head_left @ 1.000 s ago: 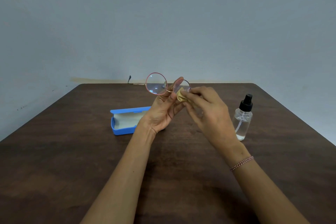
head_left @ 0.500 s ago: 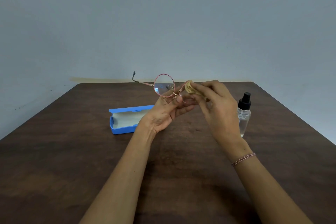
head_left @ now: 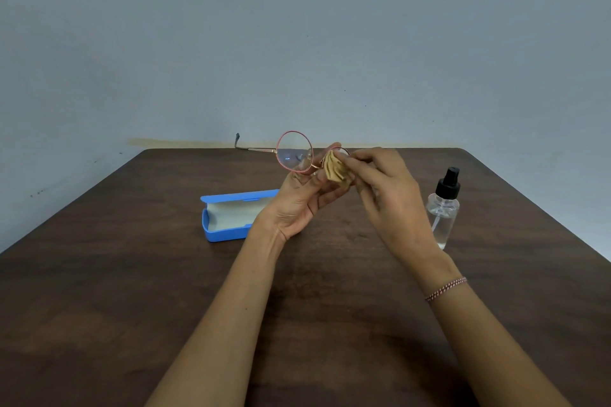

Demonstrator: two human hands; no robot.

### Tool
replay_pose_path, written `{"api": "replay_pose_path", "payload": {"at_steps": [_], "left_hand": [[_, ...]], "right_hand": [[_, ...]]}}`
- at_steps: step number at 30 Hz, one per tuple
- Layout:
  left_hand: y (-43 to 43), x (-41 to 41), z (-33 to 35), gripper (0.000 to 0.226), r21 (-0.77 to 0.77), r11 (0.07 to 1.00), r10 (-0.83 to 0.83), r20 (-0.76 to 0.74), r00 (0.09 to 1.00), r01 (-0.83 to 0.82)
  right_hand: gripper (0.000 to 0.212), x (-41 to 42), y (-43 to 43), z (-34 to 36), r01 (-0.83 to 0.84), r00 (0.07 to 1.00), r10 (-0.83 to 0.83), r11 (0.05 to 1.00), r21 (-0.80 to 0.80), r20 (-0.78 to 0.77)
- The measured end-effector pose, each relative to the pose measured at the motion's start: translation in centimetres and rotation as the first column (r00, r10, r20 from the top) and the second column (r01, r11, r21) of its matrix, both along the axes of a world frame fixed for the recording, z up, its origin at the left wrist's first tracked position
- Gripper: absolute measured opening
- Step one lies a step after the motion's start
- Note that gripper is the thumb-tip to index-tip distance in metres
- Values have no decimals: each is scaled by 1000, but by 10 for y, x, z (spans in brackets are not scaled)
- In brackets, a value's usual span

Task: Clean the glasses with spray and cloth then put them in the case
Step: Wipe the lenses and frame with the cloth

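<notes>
Now the left hand point(head_left: 297, 205), gripping the glasses point(head_left: 294, 151), has turned them upright again while the right hand point(head_left: 386, 185) pinches the cloth point(head_left: 335, 168) on seemingly their other lens, so wiping continues.

A dark wood-grain worktop point(head_left: 115, 307) stood against a pale grey-blue wall point(head_left: 297, 26) — a beaded bracelet point(head_left: 445, 288) circled one wrist.

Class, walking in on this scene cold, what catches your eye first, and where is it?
The round pink-rimmed glasses stand out, held up centrally by the left hand while the right hand pinches a tan cloth against one lens. An open blue case lies to their left on the table; a clear spray bottle stands to their right.
</notes>
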State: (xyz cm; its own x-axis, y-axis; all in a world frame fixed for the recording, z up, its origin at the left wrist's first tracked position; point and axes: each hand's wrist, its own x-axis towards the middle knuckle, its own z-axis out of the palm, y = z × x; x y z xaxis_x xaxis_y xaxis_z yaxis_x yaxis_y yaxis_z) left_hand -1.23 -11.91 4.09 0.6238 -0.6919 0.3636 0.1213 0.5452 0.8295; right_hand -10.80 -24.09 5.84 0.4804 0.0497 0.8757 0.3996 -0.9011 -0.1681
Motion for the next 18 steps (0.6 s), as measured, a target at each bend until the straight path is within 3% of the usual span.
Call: {"api": "replay_pose_path", "payload": {"at_steps": [8, 13, 18], "left_hand": [[-2, -3, 0, 54, 12, 1000, 6, 12, 1000, -6], [-7, -5, -2, 52, 20, 1000, 12, -1, 1000, -12], [-9, -4, -4, 45, 24, 999, 21, -9, 1000, -21]], "right_hand": [[34, -3, 5, -1, -38, 999, 37, 996, 85, 16], [35, -4, 0, 4, -51, 999, 52, 926, 373, 7], [33, -3, 1, 5, -49, 998, 66, 873, 485, -18]]}}
